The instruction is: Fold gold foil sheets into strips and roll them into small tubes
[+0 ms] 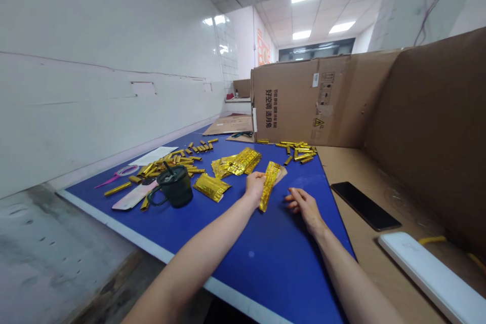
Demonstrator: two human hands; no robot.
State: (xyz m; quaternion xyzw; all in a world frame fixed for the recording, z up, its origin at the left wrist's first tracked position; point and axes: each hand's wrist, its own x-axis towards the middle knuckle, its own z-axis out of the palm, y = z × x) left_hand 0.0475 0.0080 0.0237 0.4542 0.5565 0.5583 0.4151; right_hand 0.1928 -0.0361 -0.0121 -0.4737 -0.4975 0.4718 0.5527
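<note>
My left hand [255, 185] is closed on the edge of a shiny gold foil strip [270, 185], which stands tilted above the blue table [243, 268]. A brownish flat piece [281, 174] shows just behind the strip. To the right of it, my right hand [304, 206] hovers with fingers loosely bent and apart, holding nothing. Left of my left hand lies a gold foil packet [211, 187]. Beyond that hand rests a stack of gold foil sheets [243, 161].
A dark mug [176, 187] with a straw stands left, among rolled gold tubes [152, 166], scissors [123, 172] and a pale phone [135, 195]. More gold tubes [301, 152] lie far right. A cardboard box [304, 101] blocks the back; a black phone [364, 205] and white bar [429, 273] lie right.
</note>
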